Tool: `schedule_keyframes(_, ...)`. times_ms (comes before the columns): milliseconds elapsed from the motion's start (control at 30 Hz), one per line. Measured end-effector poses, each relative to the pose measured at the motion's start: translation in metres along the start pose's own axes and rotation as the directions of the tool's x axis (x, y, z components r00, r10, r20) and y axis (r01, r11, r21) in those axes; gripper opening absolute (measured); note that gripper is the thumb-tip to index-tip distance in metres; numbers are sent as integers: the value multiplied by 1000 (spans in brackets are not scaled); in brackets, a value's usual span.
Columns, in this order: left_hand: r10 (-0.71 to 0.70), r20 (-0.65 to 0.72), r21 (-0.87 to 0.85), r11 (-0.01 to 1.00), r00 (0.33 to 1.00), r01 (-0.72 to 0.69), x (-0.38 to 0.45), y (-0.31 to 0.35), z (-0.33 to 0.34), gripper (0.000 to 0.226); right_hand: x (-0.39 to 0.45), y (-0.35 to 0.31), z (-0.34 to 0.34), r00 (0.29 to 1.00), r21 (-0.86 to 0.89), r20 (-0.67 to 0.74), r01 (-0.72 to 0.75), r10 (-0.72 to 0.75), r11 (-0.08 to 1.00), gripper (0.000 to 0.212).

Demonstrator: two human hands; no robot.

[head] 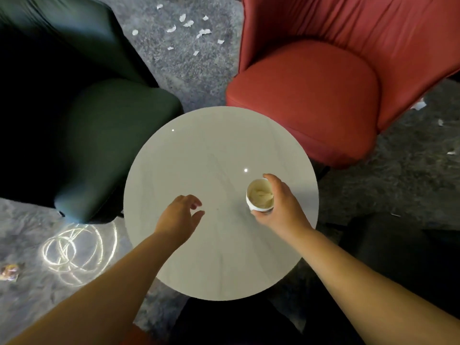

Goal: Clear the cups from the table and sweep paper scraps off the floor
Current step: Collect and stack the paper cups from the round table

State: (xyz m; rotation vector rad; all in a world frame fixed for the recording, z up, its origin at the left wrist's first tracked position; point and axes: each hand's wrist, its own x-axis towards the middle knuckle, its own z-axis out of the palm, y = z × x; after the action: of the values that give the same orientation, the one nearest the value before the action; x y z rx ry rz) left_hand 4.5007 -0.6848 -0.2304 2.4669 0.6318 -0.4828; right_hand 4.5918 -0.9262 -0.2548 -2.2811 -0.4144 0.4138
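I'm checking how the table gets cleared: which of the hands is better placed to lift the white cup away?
The right hand: its fingers already curl round the white paper cup on the round pale table. The left hand hovers open, apart from it, holding nothing.

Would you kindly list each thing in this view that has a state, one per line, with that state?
cup: upright, open-topped, crumpled paper inside, gripped by the right hand
right hand: curled round the cup
left hand: above the table, fingers loosely curled, holding nothing
table: bears only the cup
paper scraps: scattered on the carpet between the chairs
red chair: seat unoccupied
green chair: seat unoccupied
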Motion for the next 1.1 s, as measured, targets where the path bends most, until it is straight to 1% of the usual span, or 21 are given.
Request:
schedule_keyframes(167,-95,-20,75,993,995,96,-43,-54,-14,33,-4,-45,9,992,-61,112,60,-53,996,85)
schedule_keyframes(333,-158,-64,171,971,985,166,-75,-105,-35,45,-10,-99,34,976,-81,185,134,-118,988,87)
schedule_keyframes(467,-190,-112,191,959,975,209,-100,-151,-57,50,-16,-145,70,957,-99,236,199,-171,975,87)
schedule_keyframes(633,-175,-122,269,942,977,202,-135,-228,-89,55,-28,-208,139,925,-97,297,276,-236,956,90)
schedule_keyframes(733,-182,-140,270,938,973,215,-150,-271,-106,56,-33,-246,183,907,-59,337,288,-253,956,87)
schedule_keyframes(867,-208,-189,263,931,960,254,-161,-319,-126,63,-30,-294,231,892,-27,350,315,-286,949,78)
schedule_keyframes(1000,-266,-208,218,926,941,309,-163,-352,-141,68,-18,-332,263,858,-25,383,381,-343,924,75)
schedule_keyframes(1100,-297,-218,183,923,930,338,-156,-372,-157,70,1,-360,282,841,-24,418,389,-344,921,76)
